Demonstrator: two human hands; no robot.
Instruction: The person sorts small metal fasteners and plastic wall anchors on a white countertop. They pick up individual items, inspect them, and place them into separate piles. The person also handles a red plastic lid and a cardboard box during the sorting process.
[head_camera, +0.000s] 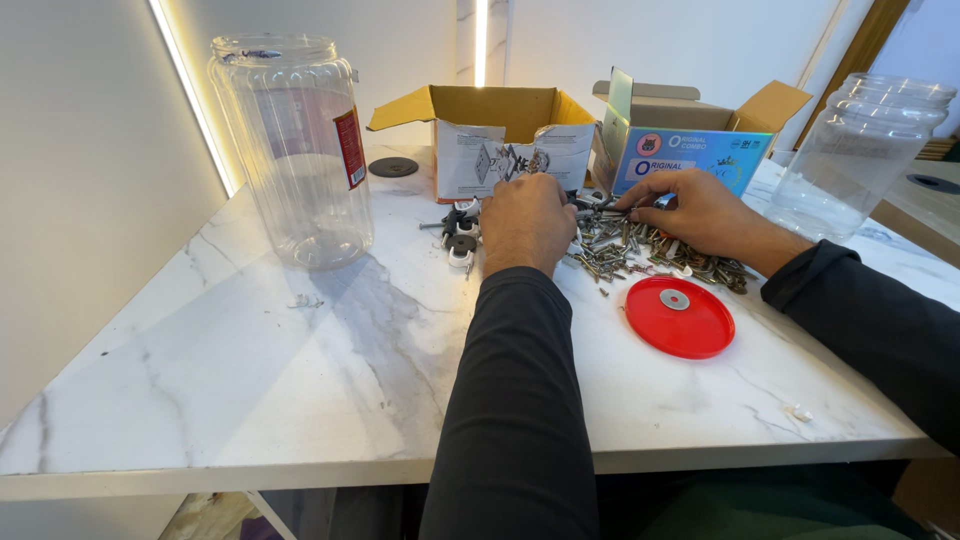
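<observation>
The left hand (525, 225) curls loosely, its grip hidden, and the right hand (700, 212) lies flat with fingers spread on the centre-frame heap of dull metal screws (640, 255), above a smooth round red plastic lid (680, 318).

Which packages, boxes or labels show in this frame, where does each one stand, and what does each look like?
Open cardboard box: back centre of the marble table, brown flaps up, white printed front.
Second open box: right of it, behind the right hand, blue printed front, brown flaps.
Label: narrow red strip on the clear plastic jar at back left.
Clear jar at right: no label visible.
</observation>
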